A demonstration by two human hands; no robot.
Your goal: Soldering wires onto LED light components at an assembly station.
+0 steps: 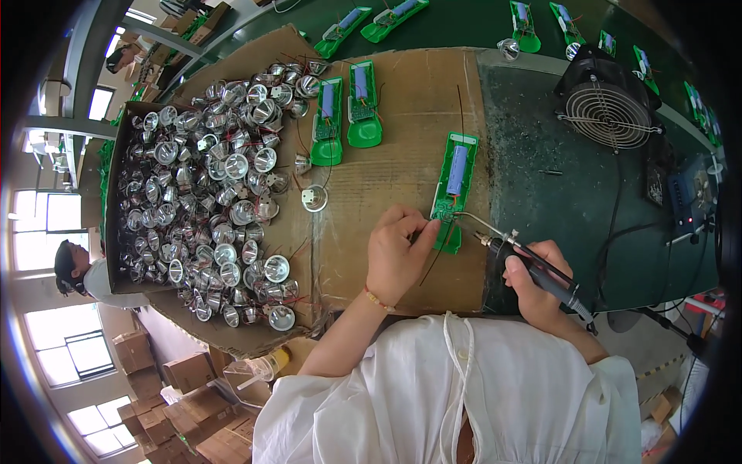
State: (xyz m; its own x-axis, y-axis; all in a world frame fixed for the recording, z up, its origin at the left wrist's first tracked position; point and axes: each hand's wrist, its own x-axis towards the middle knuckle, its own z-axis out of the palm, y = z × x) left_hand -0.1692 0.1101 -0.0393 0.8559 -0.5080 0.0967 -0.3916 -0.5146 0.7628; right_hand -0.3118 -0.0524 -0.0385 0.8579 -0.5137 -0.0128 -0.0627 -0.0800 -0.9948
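Observation:
In my right hand (545, 288) is a black soldering iron (533, 271) with a thin metal feed tube along it. Its tip meets the small circuit board at the lower part of a green plastic housing (450, 239). A blue cylindrical battery (457, 170) lies in this housing. My left hand (398, 251) is closed in a pinch beside the board; what its fingertips hold is hidden. One dark wire (431, 267) slants down past the left fingers, and another sticks up beyond the housing's far end.
A cardboard box (116, 232) full of silvery reflector cups (232, 166) stands left. One loose cup (314, 199) lies on the cardboard sheet (371, 182). Two more green housings (327, 143) lie beyond. A fan (609, 114) and a blue soldering station (690, 201) stand right, with trailing cables.

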